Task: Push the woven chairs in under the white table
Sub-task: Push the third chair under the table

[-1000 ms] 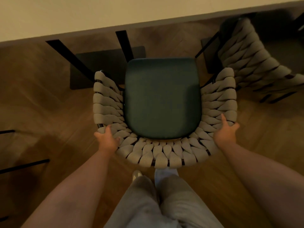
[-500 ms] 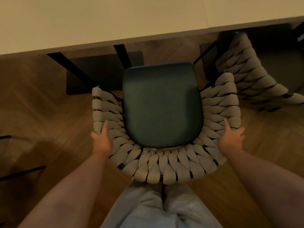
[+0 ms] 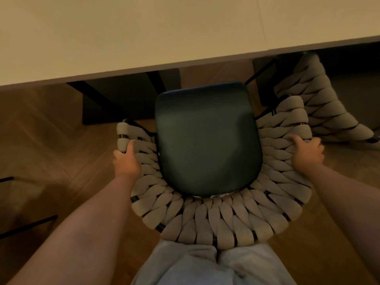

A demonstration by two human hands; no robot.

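One woven chair [image 3: 207,221], beige straps, dark-green seat.

Herringbone wood floor [image 3: 51,140]; grey trousers [image 3: 205,266]; at left, perhaps thin black furniture legs [image 3: 26,226].

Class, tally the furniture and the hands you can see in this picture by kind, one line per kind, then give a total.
Woven chairs: 2, the gripped chair and a second chair at the right
White table: 1
Hands: 2, the left hand and the right hand, both holding the gripped chair's woven rim
Total: 5
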